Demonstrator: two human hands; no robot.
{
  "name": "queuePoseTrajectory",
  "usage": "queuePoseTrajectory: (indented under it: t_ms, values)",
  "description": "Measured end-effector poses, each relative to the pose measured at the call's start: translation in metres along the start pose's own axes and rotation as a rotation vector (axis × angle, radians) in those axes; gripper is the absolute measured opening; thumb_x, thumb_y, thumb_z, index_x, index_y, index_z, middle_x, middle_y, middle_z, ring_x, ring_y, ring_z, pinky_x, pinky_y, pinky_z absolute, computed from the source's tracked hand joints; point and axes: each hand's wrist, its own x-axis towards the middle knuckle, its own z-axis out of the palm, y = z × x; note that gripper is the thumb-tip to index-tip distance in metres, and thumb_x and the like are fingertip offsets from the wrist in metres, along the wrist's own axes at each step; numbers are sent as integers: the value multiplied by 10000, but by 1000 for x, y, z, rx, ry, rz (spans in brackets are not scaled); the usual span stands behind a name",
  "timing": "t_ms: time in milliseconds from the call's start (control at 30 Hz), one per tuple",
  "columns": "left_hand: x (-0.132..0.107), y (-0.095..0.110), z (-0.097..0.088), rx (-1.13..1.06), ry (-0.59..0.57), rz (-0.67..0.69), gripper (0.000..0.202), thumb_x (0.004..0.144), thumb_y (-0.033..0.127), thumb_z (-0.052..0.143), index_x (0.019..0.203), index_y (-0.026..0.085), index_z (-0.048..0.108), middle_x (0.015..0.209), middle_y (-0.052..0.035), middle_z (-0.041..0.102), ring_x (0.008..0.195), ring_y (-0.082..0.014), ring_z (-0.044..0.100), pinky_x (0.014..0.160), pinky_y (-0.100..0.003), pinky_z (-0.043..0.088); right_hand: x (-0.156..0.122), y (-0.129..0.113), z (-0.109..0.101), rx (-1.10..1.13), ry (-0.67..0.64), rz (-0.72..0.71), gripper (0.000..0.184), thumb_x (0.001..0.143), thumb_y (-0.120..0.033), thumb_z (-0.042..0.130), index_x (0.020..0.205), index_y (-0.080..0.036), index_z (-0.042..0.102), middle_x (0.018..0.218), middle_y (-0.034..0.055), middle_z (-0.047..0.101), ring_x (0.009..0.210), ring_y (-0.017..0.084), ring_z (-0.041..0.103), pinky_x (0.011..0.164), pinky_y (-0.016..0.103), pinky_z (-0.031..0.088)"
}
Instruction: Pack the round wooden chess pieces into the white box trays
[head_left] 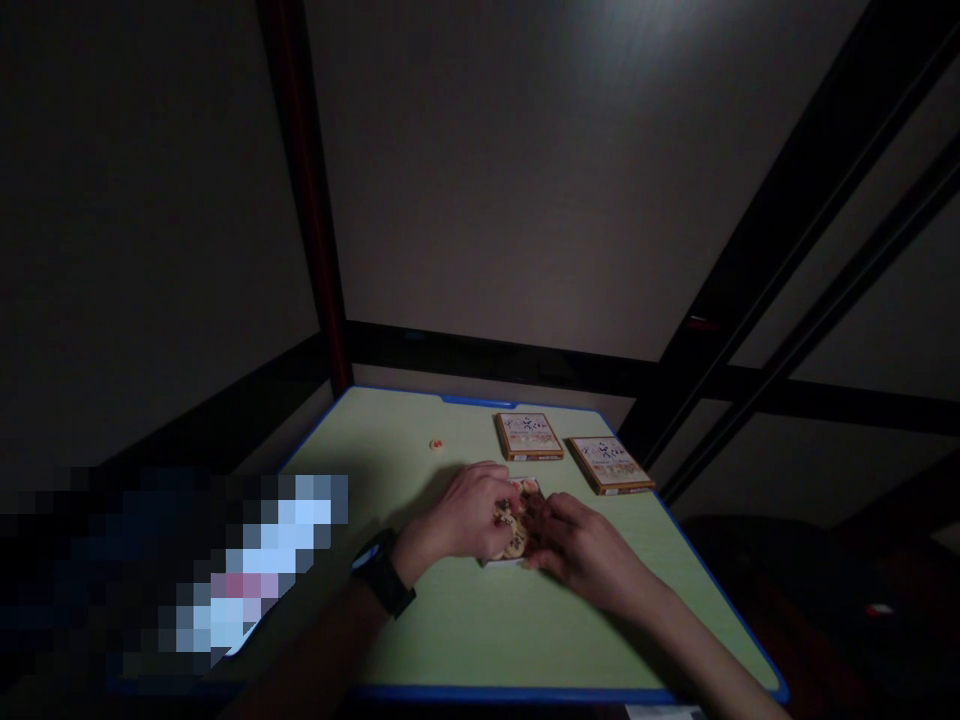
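Pale round game pieces (pixel 514 547) in shallow box (pixel 501 563); we seem mid-arranging, left hand (pixel 476 508), right hand (pixel 581 545) curled over, grip unclear; next move calls for light touch.

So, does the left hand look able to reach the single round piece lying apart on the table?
Probably yes: the round piece lies beyond the left hand, with nothing visible between them. The hand is at the open box, though, so it would likely need to leave there first.

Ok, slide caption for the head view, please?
Left hand and right hand at a shallow, pale-rimmed open box of round cream discs on a green, blue-edged table.
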Motion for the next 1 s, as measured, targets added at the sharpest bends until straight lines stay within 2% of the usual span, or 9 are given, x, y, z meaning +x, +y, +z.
queuePoseTrajectory:
  t_ms: [100,167,233,333,400,533,667,867,1000]
  values:
    - [1,1,-2,8,0,-19,240,635,143,576,812,192,731,768,-37,633,785,-202,583,755,-308,473,0,0,0,9,-1,-11,272,903,-409,633,952,-159,729,949,100,615,855,214,596,756,316,507]
    - [4,-2,-4,41,48,-76,234,653,131,566,808,187,733,794,-43,646,817,-207,596,770,-313,479,-1,1,0,26,-6,-20,271,896,-401,643,983,-158,726,972,107,616,884,224,597,770,324,511]
    - [7,-9,-7,114,168,-195,249,686,110,542,828,181,733,828,-53,653,850,-211,602,807,-323,483,-2,1,0,49,-18,-25,263,878,-369,673,1035,-164,721,1006,111,615,927,235,598,798,335,515]
    - [10,-30,-14,293,348,-378,319,739,93,519,973,161,723,942,-86,653,961,-234,589,920,-348,463,-4,2,0,103,-26,-23,267,842,-309,720,1077,-181,720,1040,107,612,971,242,601,839,347,516]
    - [8,-48,-19,407,341,-452,342,776,130,535,1080,126,692,1023,-124,641,1045,-266,567,973,-368,438,-4,4,-2,155,-22,-14,247,823,-300,743,1042,-186,732,1029,100,610,966,240,606,841,351,519]
    - [1,-77,-24,474,166,-571,333,860,259,570,1135,84,641,1090,-170,638,1087,-285,563,999,-385,418,-4,12,-2,307,35,-10,207,827,-353,743,943,-182,745,973,84,609,917,217,624,819,336,526]
    - [-4,-94,-15,416,83,-554,260,898,285,574,1061,103,662,1065,-156,648,1082,-266,569,1000,-360,420,-3,20,5,407,118,-5,239,828,-368,743,975,-179,738,976,85,626,905,205,640,802,322,533]
    - [-6,-111,2,380,167,-458,197,942,227,495,959,136,669,1004,-125,638,998,-232,582,959,-339,439,-4,21,8,424,175,-18,268,830,-406,736,992,-193,735,949,79,650,858,199,654,765,319,540]
    - [-1,-106,2,329,228,-472,170,941,208,486,926,143,643,977,-124,644,972,-240,590,930,-366,449,-5,22,8,456,217,-14,257,816,-410,749,960,-197,738,943,78,660,852,199,655,748,313,540]
